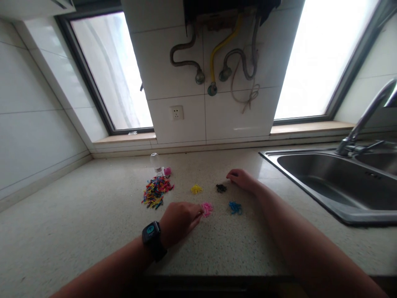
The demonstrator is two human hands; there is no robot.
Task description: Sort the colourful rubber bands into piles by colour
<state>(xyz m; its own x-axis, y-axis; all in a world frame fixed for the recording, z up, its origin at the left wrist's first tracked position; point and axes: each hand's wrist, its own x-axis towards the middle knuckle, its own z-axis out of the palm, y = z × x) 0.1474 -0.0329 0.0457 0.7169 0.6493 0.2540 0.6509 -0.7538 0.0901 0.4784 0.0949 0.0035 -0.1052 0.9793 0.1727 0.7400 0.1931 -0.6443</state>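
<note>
My left hand (181, 219), with a dark watch on its wrist, pinches its fingertips together at the left edge of a small pile of pink rubber bands (207, 209). Whatever lies between those fingertips is too small to make out. My right hand (241, 179) rests on the counter with its fingers curled together, just right of a pile of black bands (221, 188). Blue bands (235, 207) lie nearer to me, below the black ones. Yellow bands (196, 189) form another little heap. Farther left spreads a larger mixed pile of coloured bands (157, 191).
Behind the mixed pile are a clear plastic container (154, 160) and a pink round object (167, 171). A steel sink (310, 194) with a tap (369, 111) is set into the speckled counter (102, 198) on the right. Pipes (214, 62) hang on the tiled wall.
</note>
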